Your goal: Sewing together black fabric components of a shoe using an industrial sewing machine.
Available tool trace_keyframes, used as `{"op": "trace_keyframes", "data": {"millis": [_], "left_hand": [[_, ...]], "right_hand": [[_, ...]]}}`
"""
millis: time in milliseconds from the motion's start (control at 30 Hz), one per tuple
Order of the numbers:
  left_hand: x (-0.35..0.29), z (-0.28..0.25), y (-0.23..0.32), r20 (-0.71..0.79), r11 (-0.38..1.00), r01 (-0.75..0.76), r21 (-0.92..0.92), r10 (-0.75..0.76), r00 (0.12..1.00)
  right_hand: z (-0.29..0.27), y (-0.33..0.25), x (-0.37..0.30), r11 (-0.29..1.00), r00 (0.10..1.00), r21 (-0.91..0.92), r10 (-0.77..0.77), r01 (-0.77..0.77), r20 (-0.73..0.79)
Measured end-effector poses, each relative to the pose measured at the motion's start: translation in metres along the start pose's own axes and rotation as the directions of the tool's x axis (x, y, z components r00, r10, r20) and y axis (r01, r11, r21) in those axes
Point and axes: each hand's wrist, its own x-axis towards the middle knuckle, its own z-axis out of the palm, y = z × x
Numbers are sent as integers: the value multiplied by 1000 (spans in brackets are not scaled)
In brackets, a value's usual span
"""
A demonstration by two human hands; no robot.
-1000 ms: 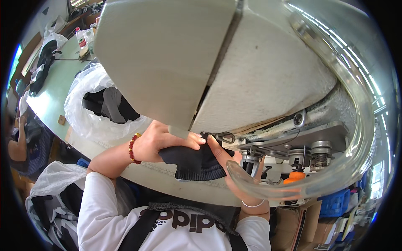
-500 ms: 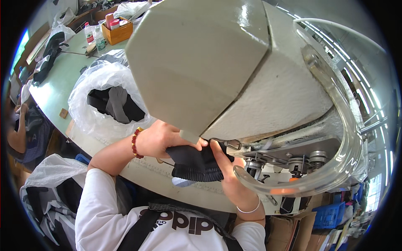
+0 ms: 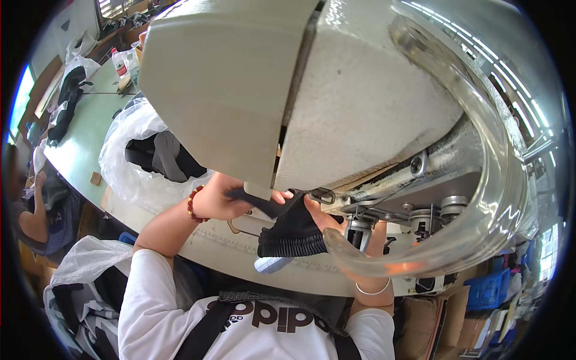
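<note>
A black fabric piece with a ribbed, gathered edge (image 3: 293, 234) lies under the sewing machine head (image 3: 222, 90). My left hand (image 3: 222, 199) is closed on its left side, where a smooth dark flap runs between thumb and fingers; a bead bracelet circles that wrist. My right hand (image 3: 324, 219) grips the piece's right side, one finger stretched along it near the needle area. The clear guard partly hides this hand. Beneath the ribbed edge pokes a light blue piece (image 3: 271, 264). The machine head covers the stitching spot.
A curved clear guard (image 3: 510, 198) arches on the right. Beyond my left hand, a plastic bag (image 3: 117, 162) holds black and grey fabric; another bag (image 3: 90, 255) stands lower left. Bottles (image 3: 119, 63) stand on the green table (image 3: 90, 138). Another person (image 3: 36, 210) sits at the far left.
The machine appears farther left and larger as the view shifts. The black fabric has turned, its flap now drawn toward my left hand. My right hand is now partly behind the guard.
</note>
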Motion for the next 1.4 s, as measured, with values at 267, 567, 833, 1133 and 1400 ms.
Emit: {"op": "trace_keyframes", "data": {"millis": [267, 567, 833, 1133, 1400], "left_hand": [[2, -15, 6, 138, 988, -17, 154, -5, 990], [8, -19, 6, 117, 992, 101, 81, -110, 987], [10, -16, 11, 132, 981, 25, 195, -51, 990], [16, -7, 28, 116, 880, -126, 458, 82, 990], [14, -5, 32, 129, 828, -167, 534, 116, 985]], "right_hand": [[-21, 0, 14, 992, 999, 124, 30, -31, 11], [-28, 2, 11, 534, 987, 834, 147, -138, 69], [-12, 4, 14, -937, 957, 348, 99, -2, 273], [-5, 13, 10, -896, 968, 443, 113, 3, 223], [-5, 17, 15, -898, 968, 440, 122, 14, 218]]}}
